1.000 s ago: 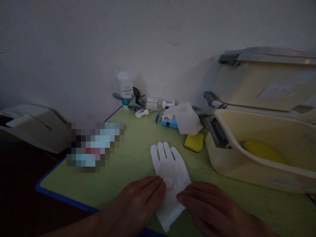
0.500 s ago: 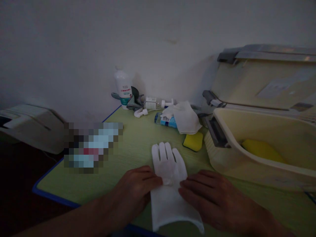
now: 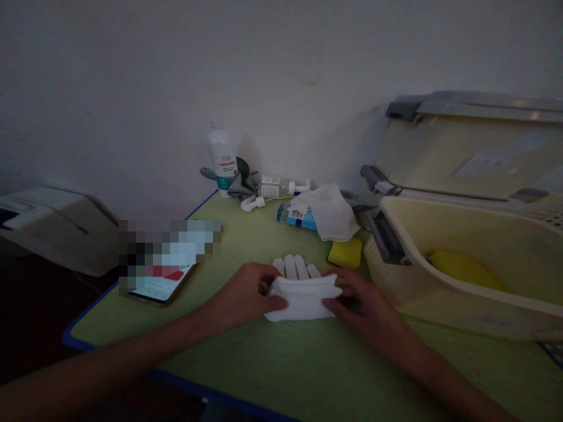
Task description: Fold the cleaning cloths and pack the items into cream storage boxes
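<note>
A white glove [image 3: 303,300] lies on the green table [image 3: 246,363], its cuff end folded up over the palm. Only the glove's fingertips show beyond the fold, pointing away from me. My left hand [image 3: 255,293] pinches the left edge of the folded part between thumb and fingers. At the opposite edge, my right hand [image 3: 358,296] grips the fold in the same way, thumb nearest me. Some fingers of both hands are hidden behind the cloth.
A cream storage box [image 3: 387,281] with its lid raised stands at right, a yellow item [image 3: 464,269] inside. Behind the glove are a yellow sponge [image 3: 345,254], a white cloth [image 3: 332,211], a blue-labelled bottle [image 3: 303,218] and a white bottle [image 3: 222,155]. A phone [image 3: 169,281] lies left.
The glove lay flat with its cuff toward me; now the cuff is folded up over the palm. Both hands have moved from the glove's sides to the corners of the fold.
</note>
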`<state>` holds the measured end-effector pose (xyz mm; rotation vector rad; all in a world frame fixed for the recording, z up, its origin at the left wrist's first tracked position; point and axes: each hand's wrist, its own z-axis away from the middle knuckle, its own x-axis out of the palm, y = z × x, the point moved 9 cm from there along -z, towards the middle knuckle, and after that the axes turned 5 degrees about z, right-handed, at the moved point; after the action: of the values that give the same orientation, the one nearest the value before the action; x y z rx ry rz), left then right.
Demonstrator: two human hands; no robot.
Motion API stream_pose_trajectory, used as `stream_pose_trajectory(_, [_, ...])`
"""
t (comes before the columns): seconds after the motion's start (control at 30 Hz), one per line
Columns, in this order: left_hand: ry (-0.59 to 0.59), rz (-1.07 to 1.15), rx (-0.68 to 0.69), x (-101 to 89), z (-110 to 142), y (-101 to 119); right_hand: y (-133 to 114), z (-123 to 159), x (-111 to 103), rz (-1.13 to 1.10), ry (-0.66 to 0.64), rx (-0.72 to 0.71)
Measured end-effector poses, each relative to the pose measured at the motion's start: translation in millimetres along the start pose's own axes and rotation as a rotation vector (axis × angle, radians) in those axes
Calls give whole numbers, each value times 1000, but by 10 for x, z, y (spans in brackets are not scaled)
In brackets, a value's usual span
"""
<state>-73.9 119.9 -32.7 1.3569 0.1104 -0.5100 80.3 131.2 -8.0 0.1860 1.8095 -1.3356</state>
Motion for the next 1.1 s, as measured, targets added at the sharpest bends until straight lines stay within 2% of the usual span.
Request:
stream_pose_trajectory(0.1, [-20, 133, -29, -23, -91, -62, 92, -63, 10, -64, 76, 79])
stream_pose_trajectory(0.2, [-30, 189, -91, -29, -126, -144, 93, -63, -8, -106, 129, 87])
stream_pose_trajectory(0.5, [-9, 226, -82, -40, -92, -154, -99, -14, -30, 113, 58, -56])
stream_pose_trajectory(0.83, [4, 173, -30, -101, -124, -40, -183, -18, -113, 160, 200, -173])
stream_pose_trajectory(1.1, [39, 287, -69, -80, -207, -99, -67, -81, -47, 195, 140, -115])
